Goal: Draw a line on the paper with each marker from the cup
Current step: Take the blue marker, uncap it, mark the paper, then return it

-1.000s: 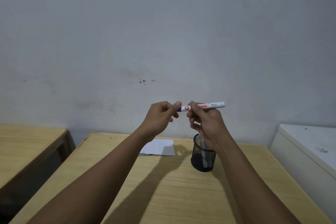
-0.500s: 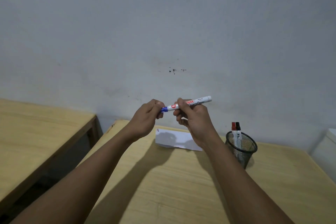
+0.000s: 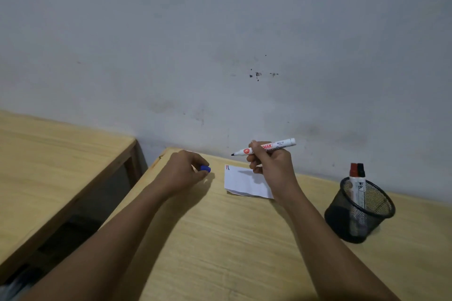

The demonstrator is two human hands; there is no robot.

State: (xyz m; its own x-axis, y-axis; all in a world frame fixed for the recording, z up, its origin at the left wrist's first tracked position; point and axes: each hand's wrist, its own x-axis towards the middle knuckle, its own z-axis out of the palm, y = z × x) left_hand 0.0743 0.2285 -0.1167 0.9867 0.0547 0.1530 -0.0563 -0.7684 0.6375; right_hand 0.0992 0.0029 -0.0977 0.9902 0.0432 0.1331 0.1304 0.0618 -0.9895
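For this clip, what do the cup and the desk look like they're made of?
Cup: black wire mesh, probably metal with a matte coating; the markers inside show through the grid of its wall. Desk: pale wood or wood-look laminate, smooth with a low sheen; faint grain streaks run across the top, but nothing shows whether it is solid wood.

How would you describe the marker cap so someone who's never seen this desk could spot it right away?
Start at the light wooden desk against the grey wall and find the white paper near its far edge. Just left of the paper, the left hand pinches a small cap. It is the only bright blue thing there; the caps in the mesh cup are red and black.
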